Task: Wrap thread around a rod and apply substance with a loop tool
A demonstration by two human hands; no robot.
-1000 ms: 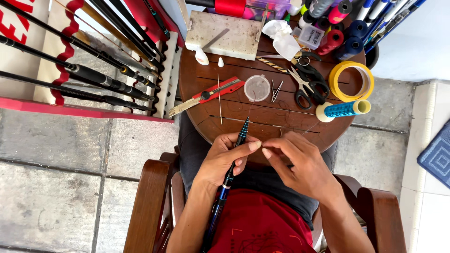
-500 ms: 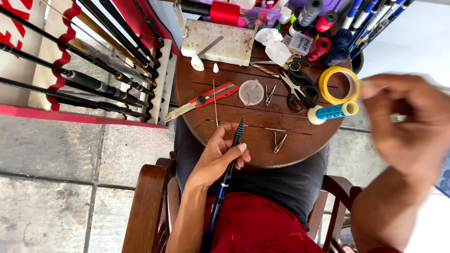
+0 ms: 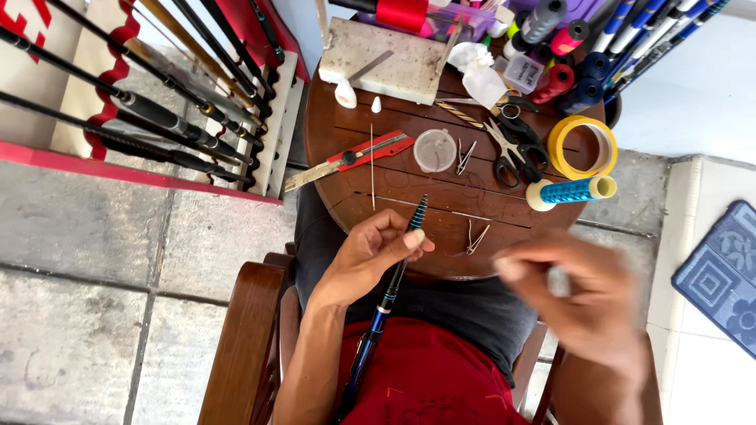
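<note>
Sitting at the round table (image 3: 370, 201), you've got your left hand (image 3: 370, 256) pinched around the blue rod (image 3: 394, 287), its tip over the table edge. Your right hand (image 3: 587, 303) hovers blurred, grip unclear; the metal clips (image 3: 476, 238) lie unused, so wrapping looks unfinished.

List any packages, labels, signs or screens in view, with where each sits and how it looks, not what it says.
Sign board: top left, behind the rack of rods; pale panel with red lettering, mostly cut off.
Small box: far side of the round table, among the thread spools; clear, squarish, with a pale label.
Glue bottle: by the white block; small, white, no label readable.
No screens in view.
</note>
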